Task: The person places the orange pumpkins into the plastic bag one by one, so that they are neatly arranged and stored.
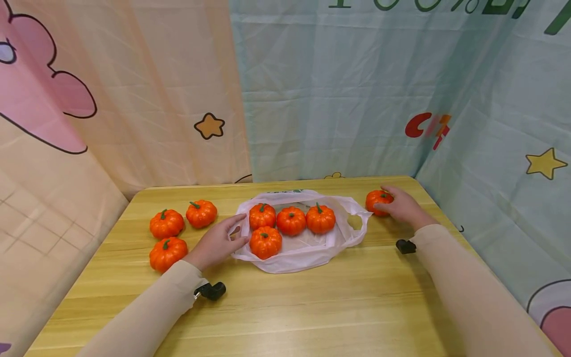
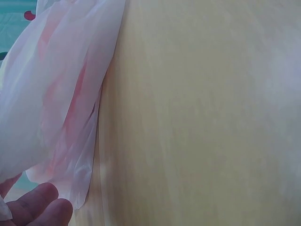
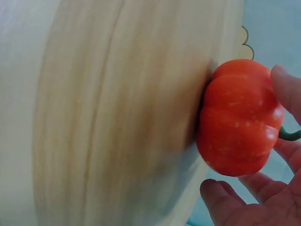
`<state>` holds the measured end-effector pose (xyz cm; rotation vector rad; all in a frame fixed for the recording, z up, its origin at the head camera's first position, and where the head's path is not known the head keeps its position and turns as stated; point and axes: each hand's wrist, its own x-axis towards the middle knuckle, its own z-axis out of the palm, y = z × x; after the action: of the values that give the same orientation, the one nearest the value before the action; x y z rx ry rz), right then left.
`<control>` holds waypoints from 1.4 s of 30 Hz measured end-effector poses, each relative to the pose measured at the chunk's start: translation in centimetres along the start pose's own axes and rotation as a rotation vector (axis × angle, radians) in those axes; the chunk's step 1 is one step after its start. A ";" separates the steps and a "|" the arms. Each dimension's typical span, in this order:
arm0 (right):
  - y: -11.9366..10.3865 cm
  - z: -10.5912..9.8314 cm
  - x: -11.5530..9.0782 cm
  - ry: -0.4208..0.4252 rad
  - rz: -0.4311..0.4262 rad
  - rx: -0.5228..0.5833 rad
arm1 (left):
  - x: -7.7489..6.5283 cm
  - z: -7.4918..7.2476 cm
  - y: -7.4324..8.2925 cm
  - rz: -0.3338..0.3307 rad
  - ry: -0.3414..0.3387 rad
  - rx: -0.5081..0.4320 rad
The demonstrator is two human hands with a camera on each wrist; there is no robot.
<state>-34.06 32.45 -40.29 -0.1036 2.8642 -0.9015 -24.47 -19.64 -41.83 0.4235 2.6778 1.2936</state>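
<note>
A white plastic bag (image 1: 308, 265) lies with its mouth spread on the table, and several small orange pumpkins (image 1: 291, 221) sit inside it. My left hand (image 1: 218, 244) holds the bag's left handle edge, thumb and fingers around the thin plastic; in the left wrist view its fingertips (image 2: 44, 193) show at the bag's edge. To the right of the bag, my right hand (image 1: 403, 206) grips another pumpkin (image 1: 377, 202). The right wrist view shows this pumpkin (image 3: 240, 117) between thumb and fingers, its green stem turned toward the palm; one fingertip stands slightly off its side.
Three more pumpkins, one of them nearest the bag (image 1: 201, 213), lie left of the bag beside my left forearm. The wooden table (image 1: 312, 312) ends at printed curtains (image 1: 330, 99) at the back and sides. A dark wrist device (image 1: 211, 291) sticks out at each cuff.
</note>
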 end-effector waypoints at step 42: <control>0.3 0.9 0.0 0.028 0.067 0.070 | -0.1 0.2 -0.2 0.028 0.010 0.014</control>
<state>-33.93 32.19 -41.14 0.0125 2.8393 -0.9959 -24.35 -19.66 -42.06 0.4598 2.7002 1.2884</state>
